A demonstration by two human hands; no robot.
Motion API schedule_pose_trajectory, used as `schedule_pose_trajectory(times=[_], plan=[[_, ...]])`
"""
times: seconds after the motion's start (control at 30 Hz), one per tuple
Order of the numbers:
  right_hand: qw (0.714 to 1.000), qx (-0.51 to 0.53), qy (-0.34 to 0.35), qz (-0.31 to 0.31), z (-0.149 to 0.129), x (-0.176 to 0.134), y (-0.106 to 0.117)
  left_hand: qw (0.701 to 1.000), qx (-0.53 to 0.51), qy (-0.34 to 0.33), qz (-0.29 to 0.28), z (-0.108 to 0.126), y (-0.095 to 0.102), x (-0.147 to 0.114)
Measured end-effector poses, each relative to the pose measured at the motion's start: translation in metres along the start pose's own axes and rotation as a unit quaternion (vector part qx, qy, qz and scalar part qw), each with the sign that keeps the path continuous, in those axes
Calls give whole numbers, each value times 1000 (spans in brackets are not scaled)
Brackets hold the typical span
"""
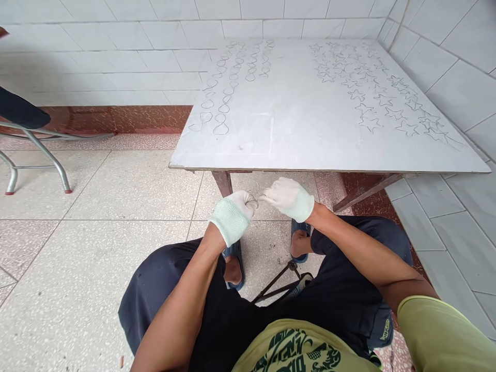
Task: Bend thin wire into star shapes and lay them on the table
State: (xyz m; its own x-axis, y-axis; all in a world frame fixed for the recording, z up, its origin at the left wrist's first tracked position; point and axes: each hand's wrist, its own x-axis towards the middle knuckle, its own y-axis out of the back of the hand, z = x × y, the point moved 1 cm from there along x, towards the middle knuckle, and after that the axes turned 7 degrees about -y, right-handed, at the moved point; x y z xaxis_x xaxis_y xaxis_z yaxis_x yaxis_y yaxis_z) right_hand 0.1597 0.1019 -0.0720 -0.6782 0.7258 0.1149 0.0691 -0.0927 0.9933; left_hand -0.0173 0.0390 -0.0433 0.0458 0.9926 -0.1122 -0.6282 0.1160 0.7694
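In white gloves with pale green cuffs, my two hands meet in front of the table's near edge, above the floor. My left hand (235, 211) is closed, its fingertips pinching a thin wire (253, 195). Close beside it, my right hand (287, 198) is also closed, its fingers pressed together on the same wire. A short loop of this wire shows between the fingertips; the rest is hidden by the gloves. On the tabletop lie rows of wire figure-eight shapes (221, 124) at the left and many wire stars (370, 124) at the right.
The white-topped table (302, 150) stands against tiled walls (174, 57). A metal-legged stool (54, 160) with part of another person's dark-clad leg (23, 109) is at the far left. Below me, a folding stand's dark legs (275, 289) sit between my slippered feet.
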Motion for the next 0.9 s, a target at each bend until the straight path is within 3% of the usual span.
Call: schedule_pose_trajectory(times=[0.13,0.33,0.47,0.7,0.8,0.9], plan=[[999,30,-13,19,6,3,-3,999,-29,9,33,0,-3,0],[997,75,-7,33,17,5,-7,965,-255,2,60,-8,10,-2],[993,100,19,56,21,2,-15,948,-315,-19,24,-12,10,0],[991,115,53,53,13,2,-15,924,-382,12,-12,-18,-10,11],[983,173,26,60,9,0,-9,915,-403,8,19,-21,-11,10],[963,256,-56,59,4,-2,-4,907,-419,8,39,-20,-9,7]])
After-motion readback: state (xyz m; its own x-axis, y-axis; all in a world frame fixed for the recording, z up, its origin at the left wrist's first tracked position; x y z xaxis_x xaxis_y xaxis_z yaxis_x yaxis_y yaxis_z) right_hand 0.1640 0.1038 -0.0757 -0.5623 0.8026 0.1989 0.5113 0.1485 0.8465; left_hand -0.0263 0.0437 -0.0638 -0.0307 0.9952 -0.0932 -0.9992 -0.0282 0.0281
